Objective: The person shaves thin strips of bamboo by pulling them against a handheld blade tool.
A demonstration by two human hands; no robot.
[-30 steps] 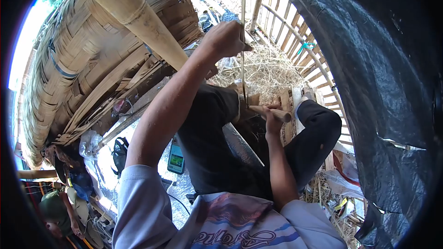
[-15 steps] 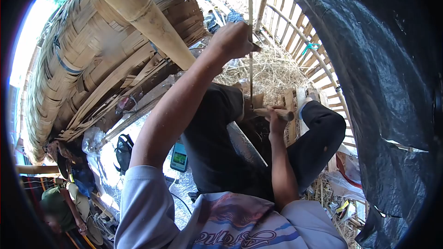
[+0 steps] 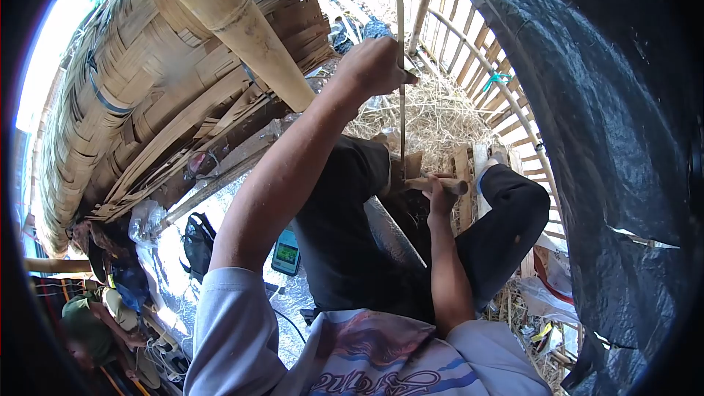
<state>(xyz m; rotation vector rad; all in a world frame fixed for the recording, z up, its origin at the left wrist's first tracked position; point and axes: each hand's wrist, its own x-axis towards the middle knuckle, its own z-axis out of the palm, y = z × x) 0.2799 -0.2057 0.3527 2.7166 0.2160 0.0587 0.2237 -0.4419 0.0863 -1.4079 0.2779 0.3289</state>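
A black sheet is hanging well to the right of the strip, while a woven panel is leaning far to its left. A slatted fence is curving between the strip and the sheet. A thick pole is slanting down left of the strip, and straw is covering the ground behind it. The seated person's trousers are spreading below the strip, one knee bending just beside its lower part. Another person is sitting far below and left of it. A phone is lying below and left of it too.

The strip itself is running nearly upright through the left hand, whose fingers are curling tightly around it, the thumb tip pointing right. The right hand is staying low, just right of the strip's lower end, its fingers wrapping a wooden handle. Whether the handle is touching the strip, one cannot tell.
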